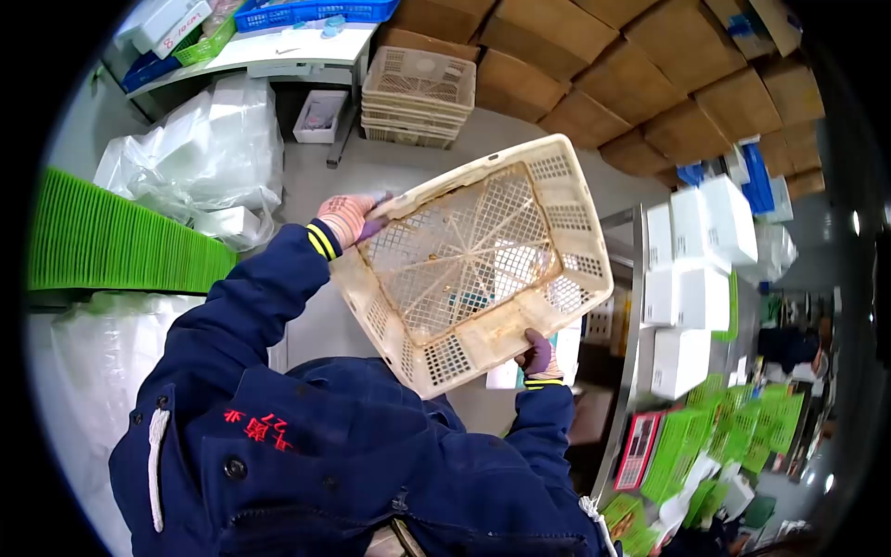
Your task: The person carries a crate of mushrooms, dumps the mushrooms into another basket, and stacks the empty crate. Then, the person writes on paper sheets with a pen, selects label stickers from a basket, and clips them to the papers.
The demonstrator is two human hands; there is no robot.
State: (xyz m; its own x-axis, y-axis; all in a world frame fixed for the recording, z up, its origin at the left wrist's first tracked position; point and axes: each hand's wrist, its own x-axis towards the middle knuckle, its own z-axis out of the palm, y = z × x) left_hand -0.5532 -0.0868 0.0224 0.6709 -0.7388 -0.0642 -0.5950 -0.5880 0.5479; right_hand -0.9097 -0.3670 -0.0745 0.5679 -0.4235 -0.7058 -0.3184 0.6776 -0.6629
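Observation:
A cream plastic crate (566,237) with mesh base and slotted walls hangs tilted in front of my body, with brown stains along its inner edges. My left hand (345,219), in a striped, purple-palmed glove, is closed on the crate's left rim. On the near right side, my right hand (538,356) grips the rim, its gloved thumb showing on top and the other fingers largely hidden. Nothing solid lies inside the crate; the floor and other things show through its mesh.
Similar crates (418,88) are stacked beside a white table (306,46). Cardboard boxes (538,46) line the back. To the left stand green stacked crates (121,237) and plastic-wrapped goods (200,153). A metal table (635,371) at right bears white boxes (682,362) and green baskets (675,455).

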